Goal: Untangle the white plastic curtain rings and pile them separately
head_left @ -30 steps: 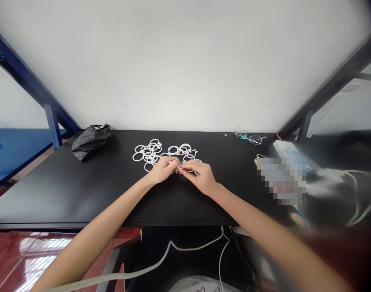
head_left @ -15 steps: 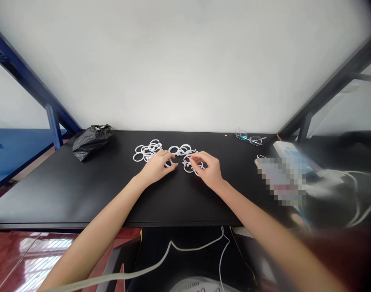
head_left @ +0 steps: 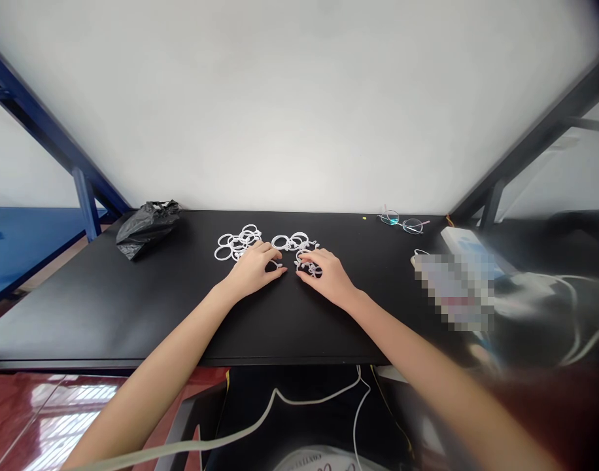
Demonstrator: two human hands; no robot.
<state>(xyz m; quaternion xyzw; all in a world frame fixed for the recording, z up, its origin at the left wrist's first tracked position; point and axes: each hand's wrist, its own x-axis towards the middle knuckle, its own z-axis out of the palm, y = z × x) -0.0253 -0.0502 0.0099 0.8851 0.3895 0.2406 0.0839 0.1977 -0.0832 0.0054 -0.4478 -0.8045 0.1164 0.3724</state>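
Nearest, both forearms slant inward over the front edge of the black bench (head_left: 133, 307), and the hands nearly meet, thumbs toward each other with a narrow bare strip between.

The left hand (head_left: 250, 268) lies palm down. Its fingers stand open, and part of a white ring with a small tab (head_left: 278, 265) shows in the gap beside the thumb; whether hidden fingers touch it, I cannot tell.

The right hand (head_left: 329, 278) arches over the right-hand rings (head_left: 312, 269), thumb and forefinger parted, with the rings between and beneath them. No firm grip shows. This hand is clearly the nearer to them.

The rings are round, so no long axis guides a grasp; they look flat and overlapping. The left-hand cluster (head_left: 238, 247) lies just beyond the left knuckles, partly covered; the middle rings (head_left: 290, 245) sit beyond the gap between both hands.
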